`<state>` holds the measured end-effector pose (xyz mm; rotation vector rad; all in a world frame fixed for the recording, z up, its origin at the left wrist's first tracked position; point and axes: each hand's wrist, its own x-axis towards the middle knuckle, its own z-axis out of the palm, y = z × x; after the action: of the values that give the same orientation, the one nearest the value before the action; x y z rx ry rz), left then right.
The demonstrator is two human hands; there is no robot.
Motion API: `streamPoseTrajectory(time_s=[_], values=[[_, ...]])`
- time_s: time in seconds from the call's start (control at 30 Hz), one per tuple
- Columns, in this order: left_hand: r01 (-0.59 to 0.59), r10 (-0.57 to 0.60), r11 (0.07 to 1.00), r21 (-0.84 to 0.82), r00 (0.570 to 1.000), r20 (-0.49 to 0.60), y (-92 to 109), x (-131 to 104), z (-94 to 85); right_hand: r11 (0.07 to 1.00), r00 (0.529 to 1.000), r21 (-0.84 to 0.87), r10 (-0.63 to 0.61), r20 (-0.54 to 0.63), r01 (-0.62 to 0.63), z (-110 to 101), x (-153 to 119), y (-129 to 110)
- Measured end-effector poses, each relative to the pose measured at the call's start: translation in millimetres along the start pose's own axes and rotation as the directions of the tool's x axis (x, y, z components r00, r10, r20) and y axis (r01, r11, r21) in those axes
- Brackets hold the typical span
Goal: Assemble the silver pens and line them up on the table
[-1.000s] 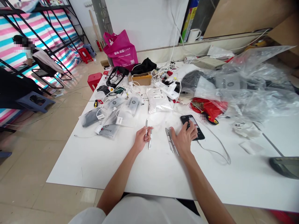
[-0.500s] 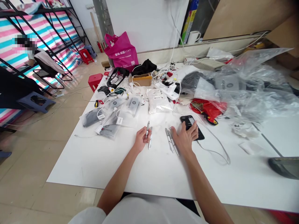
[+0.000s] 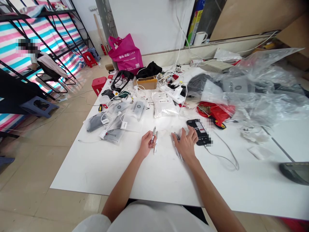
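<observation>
My left hand (image 3: 146, 143) is closed on a silver pen (image 3: 154, 132), which points up and away from me. Another silver pen (image 3: 155, 147) lies on the white table right beside those fingers. My right hand (image 3: 186, 143) has its fingers spread, palm down, over silver pens (image 3: 179, 155) on the table; it partly hides them, and whether it touches them I cannot tell. Just right of its fingertips lies a black phone (image 3: 201, 132) with a lit screen and a cable running from its lower end.
Bagged items (image 3: 113, 135) and cables lie at the left of the table (image 3: 96, 174). A white packet (image 3: 164, 104) is ahead of my hands. Red cloth (image 3: 223, 111) and clear plastic bags (image 3: 260, 106) lie to the right. A person sits far left.
My right hand has moved left from the phone to over the pens, showing more of the phone's screen. My left hand still holds its pen.
</observation>
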<state>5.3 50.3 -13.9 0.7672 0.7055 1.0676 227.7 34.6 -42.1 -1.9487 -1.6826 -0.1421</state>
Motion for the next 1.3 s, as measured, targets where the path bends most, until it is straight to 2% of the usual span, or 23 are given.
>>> streamPoseTrajectory(time_s=[0.4,0.53,0.7,0.93,1.03,1.13,1.3], values=[[-0.037,0.037,0.999,-0.023,0.999,-0.035,1.8,0.0,2.8,0.997,0.997,-0.029,0.072,0.023,-0.072,0.8,-2.7,-6.6],[-0.004,0.004,1.000,-0.020,1.000,-0.013,1.3,-0.2,1.2,0.995,0.994,-0.023,0.100,0.035,-0.099,2.9,-3.5,-6.8],[0.031,-0.032,0.999,-0.030,0.999,-0.037,1.5,0.0,2.0,0.993,0.993,-0.023,0.115,0.035,-0.114,6.1,-4.2,-4.5],[-0.019,0.018,0.999,-0.027,1.000,-0.020,0.5,0.1,1.8,0.991,0.989,-0.005,0.134,0.054,-0.134,8.3,-3.1,-1.4],[0.018,-0.018,1.000,-0.012,1.000,-0.012,1.2,0.0,1.6,0.994,0.992,0.001,0.110,0.070,-0.110,7.1,-0.6,-0.3],[0.043,-0.043,0.999,-0.025,0.999,-0.032,2.1,0.3,2.3,0.999,0.996,-0.003,0.036,0.087,-0.035,4.2,1.9,-0.7],[-0.008,0.006,0.999,-0.038,0.999,-0.050,1.7,0.3,3.3,1.000,0.998,-0.009,0.010,0.066,-0.010,0.5,1.8,-3.7]])
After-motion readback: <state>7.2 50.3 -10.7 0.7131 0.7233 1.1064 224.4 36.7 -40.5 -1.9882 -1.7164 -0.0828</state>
